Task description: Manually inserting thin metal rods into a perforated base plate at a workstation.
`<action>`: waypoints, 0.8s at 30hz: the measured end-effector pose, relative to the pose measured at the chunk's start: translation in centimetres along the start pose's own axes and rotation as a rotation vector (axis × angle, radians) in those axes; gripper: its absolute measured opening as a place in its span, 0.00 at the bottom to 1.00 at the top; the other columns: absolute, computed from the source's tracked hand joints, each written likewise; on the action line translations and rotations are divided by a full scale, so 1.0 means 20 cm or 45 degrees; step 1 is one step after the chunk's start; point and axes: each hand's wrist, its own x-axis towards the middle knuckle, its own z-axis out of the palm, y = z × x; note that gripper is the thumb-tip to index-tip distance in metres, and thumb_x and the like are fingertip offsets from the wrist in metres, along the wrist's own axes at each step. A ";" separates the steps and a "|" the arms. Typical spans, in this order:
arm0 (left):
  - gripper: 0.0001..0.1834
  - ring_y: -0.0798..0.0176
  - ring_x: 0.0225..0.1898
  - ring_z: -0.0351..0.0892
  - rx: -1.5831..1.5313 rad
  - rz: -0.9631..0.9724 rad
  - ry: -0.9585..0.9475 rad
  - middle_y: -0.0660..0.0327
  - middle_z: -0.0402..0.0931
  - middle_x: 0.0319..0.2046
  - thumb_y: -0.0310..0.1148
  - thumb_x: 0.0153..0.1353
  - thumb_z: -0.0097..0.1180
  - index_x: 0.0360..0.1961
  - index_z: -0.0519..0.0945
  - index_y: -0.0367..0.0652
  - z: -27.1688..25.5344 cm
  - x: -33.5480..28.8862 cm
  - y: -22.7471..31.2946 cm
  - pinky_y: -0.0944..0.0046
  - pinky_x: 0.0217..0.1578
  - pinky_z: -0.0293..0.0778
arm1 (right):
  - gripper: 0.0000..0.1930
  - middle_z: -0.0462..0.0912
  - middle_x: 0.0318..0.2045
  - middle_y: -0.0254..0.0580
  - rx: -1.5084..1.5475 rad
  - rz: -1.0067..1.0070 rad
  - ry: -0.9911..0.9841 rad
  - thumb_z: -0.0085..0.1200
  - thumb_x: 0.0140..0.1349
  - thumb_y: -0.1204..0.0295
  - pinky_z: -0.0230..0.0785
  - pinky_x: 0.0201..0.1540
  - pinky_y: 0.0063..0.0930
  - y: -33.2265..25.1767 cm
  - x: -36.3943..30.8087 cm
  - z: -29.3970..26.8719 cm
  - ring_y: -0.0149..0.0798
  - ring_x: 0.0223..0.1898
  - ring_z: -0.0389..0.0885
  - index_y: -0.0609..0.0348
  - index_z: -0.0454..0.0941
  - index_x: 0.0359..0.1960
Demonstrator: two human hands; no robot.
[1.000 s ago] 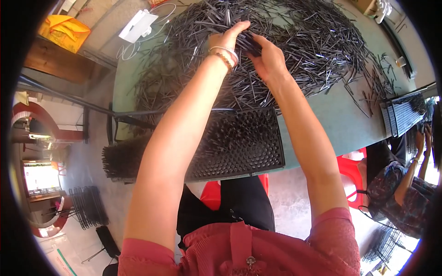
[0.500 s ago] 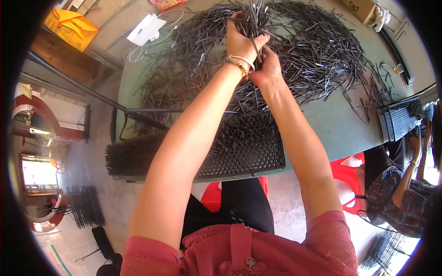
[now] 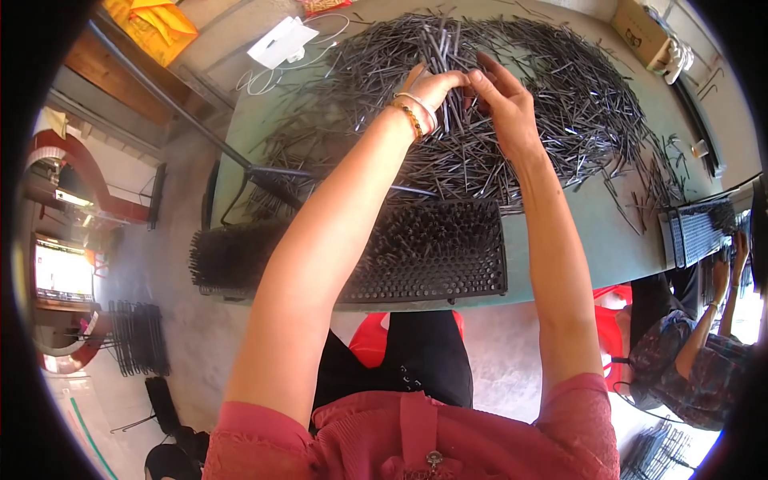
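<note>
A big heap of thin dark metal rods [image 3: 560,96] covers the far half of a green table [image 3: 608,240]. My left hand [image 3: 436,84], with bracelets on the wrist, is closed around a small bundle of rods [image 3: 438,44] held upright over the heap. My right hand [image 3: 500,100] is beside it, its fingertips pinching the same bundle. Below my arms, at the table's near edge, lies a black perforated tray [image 3: 432,252] with many rods standing in its holes.
A white device with a cable [image 3: 280,42] and a cardboard box [image 3: 640,20] sit at the table's far side. Another person [image 3: 696,360] works at a second black tray [image 3: 692,232] on the right. Wire racks [image 3: 136,336] stand on the floor at left.
Both hands have come up off the heap and nearer, lifting a bundle of rods; the fingers now pinch it together in front of me.
</note>
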 end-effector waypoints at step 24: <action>0.13 0.69 0.27 0.76 0.225 -0.134 -0.305 0.61 0.77 0.27 0.30 0.50 0.60 0.37 0.77 0.36 -0.13 -0.67 0.23 0.70 0.27 0.73 | 0.43 0.73 0.53 0.58 0.326 0.517 -0.466 0.43 0.59 0.38 0.70 0.54 0.42 -0.22 -0.05 0.44 0.46 0.50 0.76 0.64 0.55 0.63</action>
